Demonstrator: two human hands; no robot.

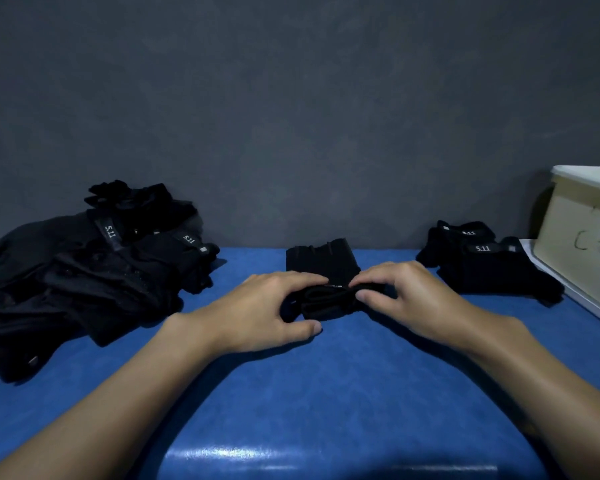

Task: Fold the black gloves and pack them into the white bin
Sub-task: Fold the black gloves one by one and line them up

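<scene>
A blue worktop stands against a dark grey wall. Between the two hands lies a black glove; the left hand and the right hand each pinch its rolled near end. Left of the left hand sits a loose glove heap; right of the right hand, folded gloves beside the white bin.

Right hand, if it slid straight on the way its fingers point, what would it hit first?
Probably the left hand: the right hand points across the half-folded glove both grip, toward the left fingers close by. Depth is unclear.
</scene>
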